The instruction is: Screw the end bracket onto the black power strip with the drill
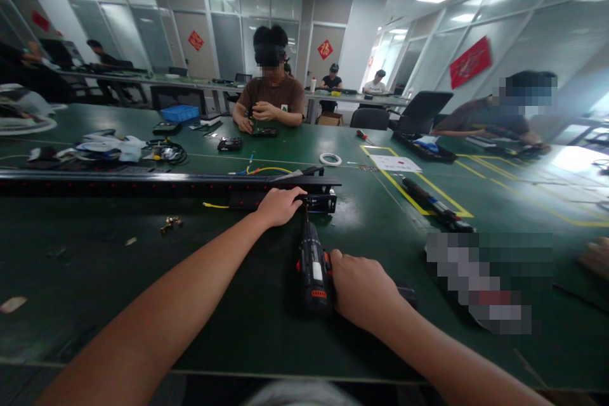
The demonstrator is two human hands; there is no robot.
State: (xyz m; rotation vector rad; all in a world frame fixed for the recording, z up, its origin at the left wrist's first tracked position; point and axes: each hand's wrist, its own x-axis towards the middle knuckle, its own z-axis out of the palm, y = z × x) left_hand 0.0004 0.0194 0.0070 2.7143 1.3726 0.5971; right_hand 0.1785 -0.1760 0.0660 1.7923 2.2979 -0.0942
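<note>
My right hand (364,285) is closed round the handle of a black and orange cordless drill (313,266), which lies low on its side over the table. The drill's bit points away from me and meets the near face of a long black metal rail (143,185) close to its right end. My left hand (281,207) grips the rail's end bracket (328,203), with the fingers bent over it beside the bit tip. Whether a screw sits at the tip is hidden by the fingers. A yellow wire (216,205) pokes out left of the bracket.
Loose brass-coloured fasteners (171,224) lie left of my arm. Behind the rail are a tape roll (330,159), a blue bin (179,113) and bundled cables (166,152). At right lies a long black tool (431,203). A co-worker (270,98) sits opposite, another at far right.
</note>
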